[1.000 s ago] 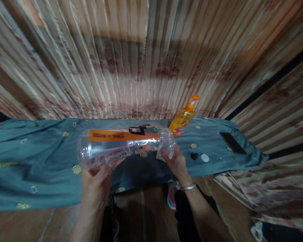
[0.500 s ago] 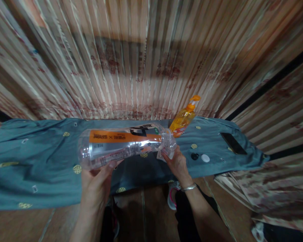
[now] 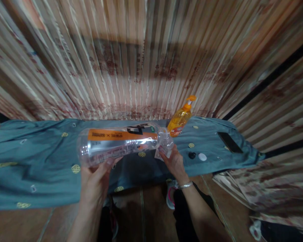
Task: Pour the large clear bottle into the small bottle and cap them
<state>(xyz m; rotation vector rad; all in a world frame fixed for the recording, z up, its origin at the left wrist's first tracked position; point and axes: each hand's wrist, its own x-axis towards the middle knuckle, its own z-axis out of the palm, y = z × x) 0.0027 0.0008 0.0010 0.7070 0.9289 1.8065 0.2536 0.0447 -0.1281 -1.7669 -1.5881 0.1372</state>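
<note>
A large clear plastic bottle [image 3: 126, 143] with an orange and silver label lies sideways in the air above the cloth. My left hand [image 3: 97, 174] is closed around its wide base end from below. At the neck end, on the right, my right hand [image 3: 175, 161] is closed on a clear crumpled-looking plastic piece [image 3: 168, 144] against the bottle's mouth. Its exact kind is hard to make out, and some of my fingertips are hidden behind it. Just beyond stands a yellow-orange pump bottle [image 3: 180, 120], partly overlapped by the clear plastic.
A patterned blue-green cloth [image 3: 47, 151] covers the long table. Right of my right hand lie a small black cap-like thing [image 3: 192, 155] and a white round disc [image 3: 202, 157]. Farther right is a dark phone [image 3: 229, 142]. Pleated curtains [image 3: 131, 67] hang behind and at the right.
The whole view has shifted slightly, so things sit a little farther left. Both hands keep their hold, and the bottle's pose is nearly the same.
</note>
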